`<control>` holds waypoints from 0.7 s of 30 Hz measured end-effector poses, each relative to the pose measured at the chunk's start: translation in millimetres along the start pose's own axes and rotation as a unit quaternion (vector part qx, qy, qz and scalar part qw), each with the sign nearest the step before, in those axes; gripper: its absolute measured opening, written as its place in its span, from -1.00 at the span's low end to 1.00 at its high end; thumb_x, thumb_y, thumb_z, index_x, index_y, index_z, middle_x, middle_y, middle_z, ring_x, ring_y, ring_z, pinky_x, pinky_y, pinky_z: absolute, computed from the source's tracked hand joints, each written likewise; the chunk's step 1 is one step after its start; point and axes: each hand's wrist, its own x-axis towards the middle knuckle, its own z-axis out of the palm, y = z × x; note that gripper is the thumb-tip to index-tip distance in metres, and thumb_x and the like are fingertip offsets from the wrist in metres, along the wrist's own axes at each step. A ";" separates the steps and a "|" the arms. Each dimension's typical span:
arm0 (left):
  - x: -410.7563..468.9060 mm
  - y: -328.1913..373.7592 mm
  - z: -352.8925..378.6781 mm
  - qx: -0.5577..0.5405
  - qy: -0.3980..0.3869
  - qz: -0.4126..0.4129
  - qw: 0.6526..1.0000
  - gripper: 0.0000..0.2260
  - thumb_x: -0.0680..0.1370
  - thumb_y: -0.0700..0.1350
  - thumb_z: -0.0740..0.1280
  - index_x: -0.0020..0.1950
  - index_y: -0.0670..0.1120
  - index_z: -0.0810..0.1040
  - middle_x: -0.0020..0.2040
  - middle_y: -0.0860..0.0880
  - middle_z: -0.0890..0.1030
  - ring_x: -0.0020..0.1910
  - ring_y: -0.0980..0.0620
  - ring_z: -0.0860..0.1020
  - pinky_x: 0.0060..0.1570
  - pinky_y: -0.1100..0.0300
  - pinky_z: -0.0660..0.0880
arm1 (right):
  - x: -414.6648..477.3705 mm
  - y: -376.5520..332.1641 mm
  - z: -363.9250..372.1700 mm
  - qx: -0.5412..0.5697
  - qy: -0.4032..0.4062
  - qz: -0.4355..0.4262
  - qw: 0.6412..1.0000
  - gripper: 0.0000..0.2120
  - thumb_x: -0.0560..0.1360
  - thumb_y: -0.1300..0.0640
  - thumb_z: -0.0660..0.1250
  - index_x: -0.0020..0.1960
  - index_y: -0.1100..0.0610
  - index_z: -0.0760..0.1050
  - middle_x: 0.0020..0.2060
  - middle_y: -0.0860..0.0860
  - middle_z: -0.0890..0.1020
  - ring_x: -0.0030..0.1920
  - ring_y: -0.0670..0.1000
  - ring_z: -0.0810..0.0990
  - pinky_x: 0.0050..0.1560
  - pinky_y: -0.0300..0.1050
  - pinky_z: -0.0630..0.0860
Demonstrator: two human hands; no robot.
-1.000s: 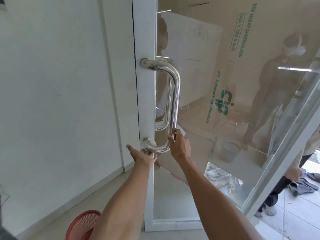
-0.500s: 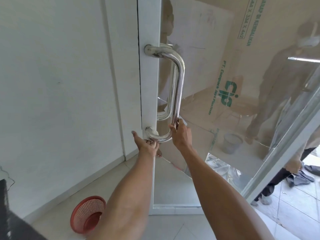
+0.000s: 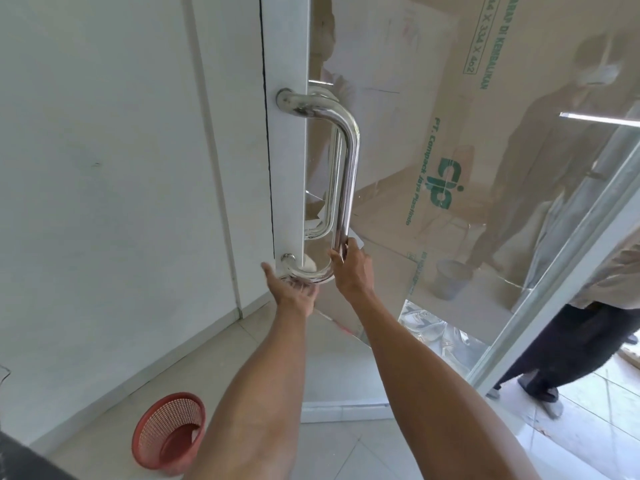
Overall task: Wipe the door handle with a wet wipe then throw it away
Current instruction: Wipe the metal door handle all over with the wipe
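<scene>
Door handle (image 3: 349, 161) sat on the door frame (image 3: 287, 174), right hand (image 3: 351, 268) wrapped round its lower bar over wet wipe (image 3: 358, 240), left hand (image 3: 294, 289) open-palmed under the bend, where the tight curve risked working the wipe loose.

I take this for a shopfront or office entrance: a white-framed glass door (image 3: 287, 168) with a steel pull handle (image 3: 351, 150), pale floor tiles (image 3: 346, 452), printed cardboard (image 3: 450, 150) behind the glass, and a red mesh wastebasket (image 3: 166, 434) near left.

A head-worn wide-angle camera looks forward and down, close to the door handle (image 3: 349, 168) rising above the right hand (image 3: 351, 270).
</scene>
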 end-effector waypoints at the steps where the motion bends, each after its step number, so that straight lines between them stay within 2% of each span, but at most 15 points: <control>1: 1.7 8.3 0.5 -0.014 0.012 0.033 0.999 -0.13 0.41 0.41 0.23 0.50 -0.17 0.19 0.45 -0.17 0.32 0.42 -0.18 0.34 0.41 -0.08 0.28 | -0.5 0.8 0.5 -0.002 -0.001 -0.003 1.000 -0.72 0.57 0.02 0.30 0.16 0.20 0.44 -0.06 0.12 0.62 -0.07 0.14 0.56 -0.20 -0.12 0.34; 3: 3.2 17.0 2.7 0.048 0.029 0.113 0.992 -0.22 0.46 0.36 0.22 0.43 -0.21 0.29 0.38 -0.18 0.40 0.38 -0.18 0.39 0.37 -0.04 0.34 | -0.4 1.3 0.5 0.002 -0.002 -0.001 1.000 -0.71 0.57 0.03 0.30 0.18 0.20 0.44 -0.05 0.13 0.61 -0.07 0.16 0.57 -0.19 -0.09 0.38; 4: 1.1 15.0 5.0 0.137 0.046 0.157 0.977 -0.32 0.48 0.34 0.22 0.32 -0.20 0.42 0.28 -0.18 0.49 0.33 -0.17 0.45 0.31 -0.01 0.38 | 0.0 0.9 0.3 0.004 -0.001 0.001 1.000 -0.71 0.57 0.03 0.30 0.18 0.21 0.44 -0.05 0.14 0.61 -0.07 0.17 0.57 -0.20 -0.08 0.39; 5: -3.1 8.8 7.4 0.267 0.069 0.204 0.939 -0.41 0.50 0.33 0.20 0.20 -0.16 0.51 0.15 -0.16 0.56 0.25 -0.17 0.51 0.23 0.00 0.42 | 0.2 0.4 0.1 0.005 0.000 0.003 1.000 -0.71 0.57 0.04 0.30 0.18 0.21 0.44 -0.06 0.14 0.60 -0.08 0.18 0.57 -0.20 -0.07 0.39; 6: -8.0 0.3 7.4 0.402 0.085 0.249 0.877 -0.45 0.52 0.32 0.17 0.16 -0.14 0.52 0.11 -0.15 0.59 0.20 -0.17 0.54 0.17 0.03 0.42 | 0.5 -0.3 0.0 0.003 0.003 0.005 1.000 -0.71 0.57 0.04 0.30 0.18 0.22 0.44 -0.06 0.15 0.60 -0.08 0.18 0.57 -0.21 -0.08 0.38; 8: -12.6 -20.9 -2.6 0.579 0.057 0.317 0.749 -0.45 0.57 0.26 0.14 0.38 -0.11 0.37 0.34 -0.15 0.50 0.32 -0.13 0.46 0.21 0.05 0.38 | 1.4 -2.0 -0.5 -0.004 0.007 0.009 1.000 -0.73 0.57 0.05 0.30 0.15 0.22 0.45 -0.08 0.15 0.60 -0.08 0.19 0.57 -0.22 -0.10 0.34; 9: -13.0 -28.7 -10.7 0.641 0.035 0.336 0.690 -0.46 0.59 0.20 0.13 0.47 -0.11 0.28 0.47 -0.14 0.35 0.44 -0.10 0.34 0.32 0.03 0.33 | 2.0 -2.8 -0.8 -0.003 0.007 0.010 1.000 -0.74 0.57 0.05 0.30 0.15 0.22 0.45 -0.09 0.15 0.60 -0.08 0.19 0.58 -0.22 -0.11 0.33; 11: -13.1 -38.5 -23.9 0.749 -0.009 0.381 0.542 -0.50 0.62 0.02 0.13 0.51 -0.16 0.20 0.55 -0.12 0.16 0.54 -0.05 0.12 0.48 0.05 0.14 | 3.3 -4.9 -1.3 0.003 0.001 0.011 1.000 -0.73 0.57 0.06 0.30 0.17 0.22 0.44 -0.08 0.14 0.62 -0.07 0.18 0.59 -0.21 -0.11 0.36; 12: -12.8 -42.3 -28.8 0.781 -0.032 0.392 0.485 -0.49 0.60 -0.04 0.15 0.52 -0.18 0.18 0.56 -0.12 0.15 0.55 -0.04 0.08 0.52 0.07 0.07 | 3.3 -5.8 -1.6 0.005 -0.006 0.013 1.000 -0.72 0.57 0.06 0.30 0.19 0.21 0.44 -0.06 0.15 0.63 -0.06 0.18 0.59 -0.19 -0.09 0.40; 13: -14.2 -44.9 -30.9 0.800 -0.050 0.395 0.449 -0.45 0.58 -0.05 0.17 0.53 -0.20 0.14 0.56 -0.13 0.14 0.55 -0.04 0.06 0.53 0.07 0.02 | 4.0 -6.5 -2.0 0.007 -0.012 0.016 1.000 -0.71 0.58 0.05 0.29 0.20 0.21 0.42 -0.05 0.16 0.63 -0.06 0.18 0.59 -0.17 -0.05 0.45; 15: -18.4 -45.7 -29.9 0.820 -0.059 0.383 0.422 -0.39 0.56 -0.01 0.18 0.55 -0.17 0.07 0.57 -0.10 0.11 0.56 0.02 -0.01 0.54 0.06 -0.07 | 3.6 -6.8 -1.0 0.013 -0.022 0.021 0.999 -0.71 0.58 0.04 0.28 0.21 0.20 0.41 -0.06 0.17 0.64 -0.10 0.19 0.60 -0.16 -0.02 0.49; 17: -21.6 -43.4 -23.3 0.823 -0.077 0.373 0.422 -0.38 0.56 0.00 0.19 0.56 -0.12 0.04 0.57 -0.05 0.13 0.56 0.07 0.00 0.54 0.02 -0.07 | 3.5 -6.1 -1.2 0.021 -0.025 0.024 0.999 -0.73 0.59 0.03 0.27 0.20 0.18 0.41 -0.08 0.15 0.64 -0.15 0.15 0.58 -0.22 -0.08 0.44; 18: -24.1 -41.6 -19.0 0.817 -0.094 0.369 0.434 -0.38 0.55 -0.02 0.21 0.56 -0.09 0.05 0.55 -0.04 0.19 0.55 0.05 0.08 0.53 -0.01 -0.01 | 2.8 -6.0 -0.9 0.027 -0.027 0.029 0.999 -0.74 0.59 0.03 0.26 0.19 0.16 0.41 -0.09 0.14 0.64 -0.17 0.13 0.57 -0.24 -0.11 0.41; 19: -28.0 -40.1 -12.9 0.801 -0.115 0.366 0.461 -0.39 0.54 -0.06 0.25 0.54 -0.06 0.09 0.50 -0.03 0.30 0.50 0.02 0.23 0.51 -0.06 0.09 | 2.5 -5.2 -0.8 0.033 -0.029 0.035 0.998 -0.75 0.59 0.03 0.26 0.18 0.15 0.41 -0.09 0.13 0.64 -0.19 0.12 0.57 -0.24 -0.13 0.40; 21: -34.2 -36.7 3.4 0.747 -0.151 0.360 0.538 -0.45 0.51 -0.17 0.29 0.48 0.00 0.23 0.26 -0.07 0.56 0.24 -0.05 0.53 0.35 -0.09 0.35 | 4.5 -5.9 -2.6 0.044 -0.033 0.042 0.998 -0.78 0.58 0.02 0.26 0.15 0.12 0.40 -0.12 0.13 0.64 -0.24 0.10 0.57 -0.27 -0.14 0.40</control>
